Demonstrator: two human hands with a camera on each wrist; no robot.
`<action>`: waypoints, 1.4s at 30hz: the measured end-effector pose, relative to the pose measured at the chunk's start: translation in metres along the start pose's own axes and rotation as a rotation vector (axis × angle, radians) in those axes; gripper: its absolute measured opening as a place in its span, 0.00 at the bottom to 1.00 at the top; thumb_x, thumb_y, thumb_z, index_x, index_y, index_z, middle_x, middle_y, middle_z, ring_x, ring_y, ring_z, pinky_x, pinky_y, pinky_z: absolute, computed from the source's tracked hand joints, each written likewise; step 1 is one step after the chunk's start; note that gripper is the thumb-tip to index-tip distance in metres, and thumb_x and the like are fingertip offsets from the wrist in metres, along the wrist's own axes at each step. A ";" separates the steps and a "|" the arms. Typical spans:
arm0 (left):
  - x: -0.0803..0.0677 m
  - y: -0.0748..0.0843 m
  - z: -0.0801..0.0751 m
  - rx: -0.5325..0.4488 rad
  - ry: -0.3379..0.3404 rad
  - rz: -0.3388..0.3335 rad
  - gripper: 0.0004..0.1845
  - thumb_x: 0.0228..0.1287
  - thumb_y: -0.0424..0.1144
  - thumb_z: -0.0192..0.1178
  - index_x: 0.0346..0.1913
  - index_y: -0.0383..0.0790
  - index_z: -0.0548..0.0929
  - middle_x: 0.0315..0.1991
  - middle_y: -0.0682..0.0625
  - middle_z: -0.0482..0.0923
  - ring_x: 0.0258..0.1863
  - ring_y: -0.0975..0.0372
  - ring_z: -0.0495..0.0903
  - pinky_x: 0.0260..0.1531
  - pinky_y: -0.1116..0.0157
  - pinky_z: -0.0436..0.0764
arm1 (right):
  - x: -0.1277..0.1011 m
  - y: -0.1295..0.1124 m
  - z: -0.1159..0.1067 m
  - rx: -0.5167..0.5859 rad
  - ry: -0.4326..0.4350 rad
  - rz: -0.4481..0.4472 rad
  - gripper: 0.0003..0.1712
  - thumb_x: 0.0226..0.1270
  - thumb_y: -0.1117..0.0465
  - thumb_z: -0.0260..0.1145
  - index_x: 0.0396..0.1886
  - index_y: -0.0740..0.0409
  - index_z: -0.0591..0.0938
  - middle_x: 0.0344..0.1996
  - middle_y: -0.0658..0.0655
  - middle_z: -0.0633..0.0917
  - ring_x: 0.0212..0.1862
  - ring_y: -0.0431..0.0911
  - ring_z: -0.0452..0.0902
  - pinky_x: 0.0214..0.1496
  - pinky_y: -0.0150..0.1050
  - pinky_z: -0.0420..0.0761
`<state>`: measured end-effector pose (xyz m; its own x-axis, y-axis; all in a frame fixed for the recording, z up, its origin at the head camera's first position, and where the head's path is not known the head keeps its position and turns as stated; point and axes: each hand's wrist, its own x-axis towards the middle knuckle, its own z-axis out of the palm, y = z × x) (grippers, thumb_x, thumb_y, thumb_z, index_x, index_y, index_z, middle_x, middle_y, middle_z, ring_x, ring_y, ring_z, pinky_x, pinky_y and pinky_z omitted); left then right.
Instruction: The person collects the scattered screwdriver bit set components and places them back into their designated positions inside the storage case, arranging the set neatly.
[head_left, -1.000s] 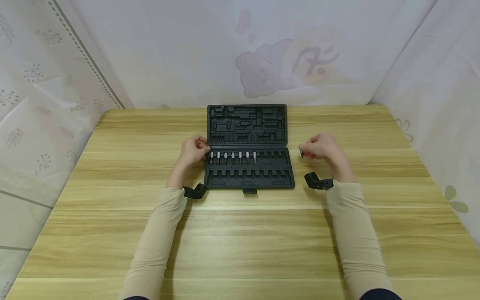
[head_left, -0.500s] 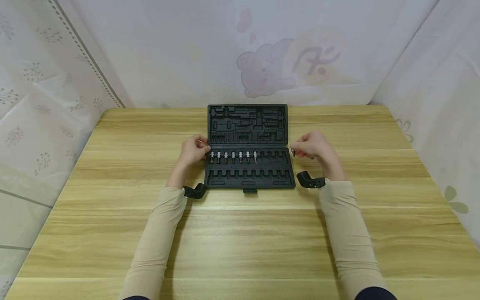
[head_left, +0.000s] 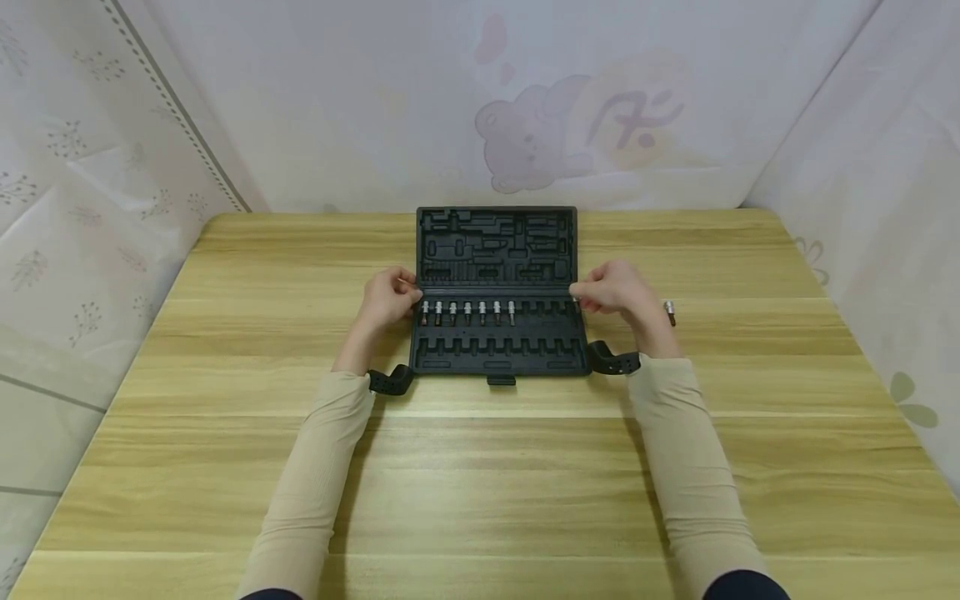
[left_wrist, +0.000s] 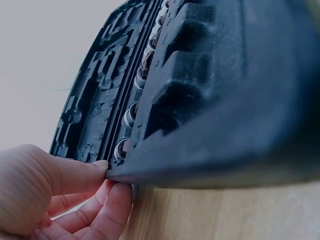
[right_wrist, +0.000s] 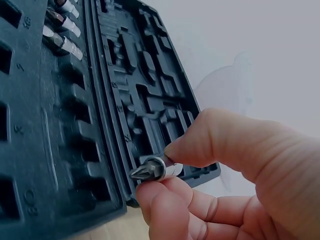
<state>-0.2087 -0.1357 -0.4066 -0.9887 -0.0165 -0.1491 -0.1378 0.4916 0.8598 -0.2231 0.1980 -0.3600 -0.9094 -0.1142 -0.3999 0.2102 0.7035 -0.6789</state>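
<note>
A black plastic socket case [head_left: 498, 335] lies unfolded on the table, its lid laid back. My left hand [head_left: 385, 302] pinches the case's left edge near the hinge, thumb on top and fingers beneath, as the left wrist view shows. My right hand [head_left: 617, 290] is at the right edge of the case, near the upper row of slots. Between its thumb and fingers it pinches a screwdriver bit socket [right_wrist: 156, 169], whose cross-shaped tip points toward the case. Several silver bit sockets [head_left: 468, 312] stand in the left part of the upper row. The slots right of them and the lower row hold nothing.
Another bit socket [head_left: 670, 312] lies on the wooden table [head_left: 480, 483], just right of my right wrist. A black latch [head_left: 501, 380] sticks out at the case's front. Patterned white cloth [head_left: 360, 100] hangs behind and at both sides.
My right hand has moved left with the bit socket, from beside the case to its right edge. The loose bit socket on the table has come into sight. My left hand stays put.
</note>
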 end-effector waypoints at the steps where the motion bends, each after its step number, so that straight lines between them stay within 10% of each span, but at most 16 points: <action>1: 0.000 0.000 0.000 0.001 0.001 0.002 0.11 0.61 0.27 0.58 0.47 0.28 0.75 0.33 0.39 0.78 0.26 0.57 0.77 0.29 0.64 0.82 | 0.001 -0.001 0.001 -0.003 -0.001 0.002 0.18 0.64 0.58 0.61 0.39 0.72 0.80 0.17 0.50 0.81 0.24 0.43 0.79 0.31 0.38 0.80; 42: 0.001 0.000 0.000 -0.013 0.001 0.007 0.11 0.60 0.26 0.58 0.46 0.27 0.76 0.32 0.40 0.77 0.22 0.61 0.75 0.26 0.66 0.82 | 0.014 -0.027 0.043 -0.061 -0.045 -0.015 0.15 0.63 0.58 0.62 0.36 0.68 0.85 0.16 0.51 0.82 0.23 0.42 0.79 0.25 0.31 0.77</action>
<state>-0.2091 -0.1356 -0.4069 -0.9897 -0.0138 -0.1422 -0.1313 0.4804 0.8672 -0.2263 0.1467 -0.3739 -0.8950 -0.1556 -0.4180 0.1731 0.7425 -0.6471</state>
